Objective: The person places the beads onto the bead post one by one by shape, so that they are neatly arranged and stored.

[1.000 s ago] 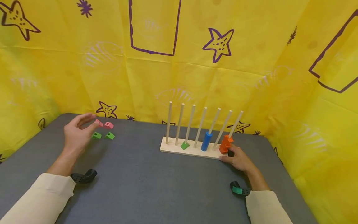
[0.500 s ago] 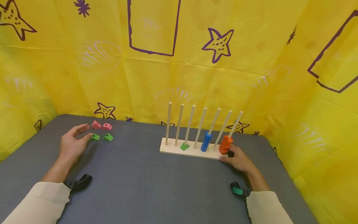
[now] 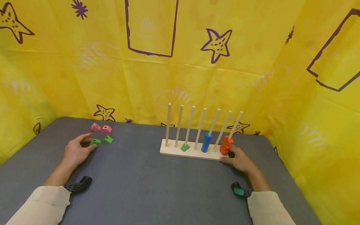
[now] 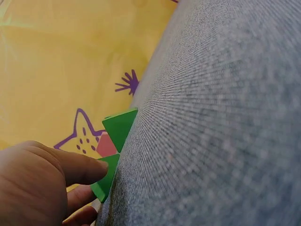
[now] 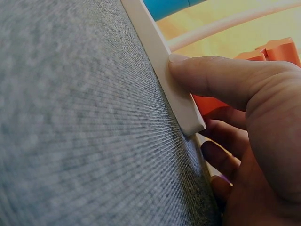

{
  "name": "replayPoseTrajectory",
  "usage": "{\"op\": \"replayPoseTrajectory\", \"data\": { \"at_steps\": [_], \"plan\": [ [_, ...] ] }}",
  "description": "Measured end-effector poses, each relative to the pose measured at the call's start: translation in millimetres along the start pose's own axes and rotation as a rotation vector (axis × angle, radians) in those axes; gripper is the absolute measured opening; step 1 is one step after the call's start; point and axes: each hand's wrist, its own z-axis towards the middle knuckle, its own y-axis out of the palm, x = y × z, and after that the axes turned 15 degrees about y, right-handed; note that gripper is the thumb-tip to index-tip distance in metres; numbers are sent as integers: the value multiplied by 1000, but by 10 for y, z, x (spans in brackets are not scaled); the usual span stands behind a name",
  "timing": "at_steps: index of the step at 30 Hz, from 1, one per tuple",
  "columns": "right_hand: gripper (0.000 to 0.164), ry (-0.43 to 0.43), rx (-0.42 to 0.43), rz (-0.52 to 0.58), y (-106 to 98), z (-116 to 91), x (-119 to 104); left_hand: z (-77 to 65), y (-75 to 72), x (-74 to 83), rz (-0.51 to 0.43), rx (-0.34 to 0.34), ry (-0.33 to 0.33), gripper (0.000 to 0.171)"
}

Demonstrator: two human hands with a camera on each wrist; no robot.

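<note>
At the left, my left hand (image 3: 76, 150) has its thumb and fingers on either side of a green triangular block (image 3: 95, 141). In the left wrist view the thumb presses the near face of this green block (image 4: 111, 172), with the other fingers partly hidden behind. Another green block (image 3: 108, 139) lies just to its right. My right hand (image 3: 238, 160) grips the right end of a wooden peg board (image 3: 180, 151). Its thumb lies on the board's front edge (image 5: 162, 70) in the right wrist view, beside the stacked orange blocks (image 3: 226, 146).
Two pink blocks (image 3: 95, 127) sit behind the green ones. Several upright pegs stand on the board; one carries a blue cylinder stack (image 3: 206, 142), another a single green block (image 3: 184, 147). A yellow patterned cloth (image 3: 140, 78) hangs behind the grey table (image 3: 157, 187).
My left hand has moved back from the pink blocks and down to the left green block, its thumb and fingers now around it. The right hand stays on the board.
</note>
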Motion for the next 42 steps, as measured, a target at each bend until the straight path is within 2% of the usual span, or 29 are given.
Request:
{"op": "replayPoseTrajectory", "data": {
  "at_steps": [8,16,19,23,26,29,36,42],
  "plan": [
    [48,-29,3,18,-2,14,25,-16,-1,17,59,10,-17,40],
    [47,-45,9,8,-21,16,32,4,14,16,62,8,-52,39],
    [46,-48,10,9,-27,10,29,13,17,36,49,33,-64,39],
    [45,-59,9,11,-37,13,32,35,-6,118,7,108,-96,40],
    [47,-56,6,8,-45,21,25,65,-60,246,-23,147,-111,42],
    [48,-40,0,4,-47,19,23,115,-112,445,-55,152,-89,45],
    [47,-39,4,3,-42,12,36,234,-114,993,-147,180,75,44],
    [46,-41,-1,13,-8,20,33,341,-102,1394,-225,171,196,39]
  ]
}}
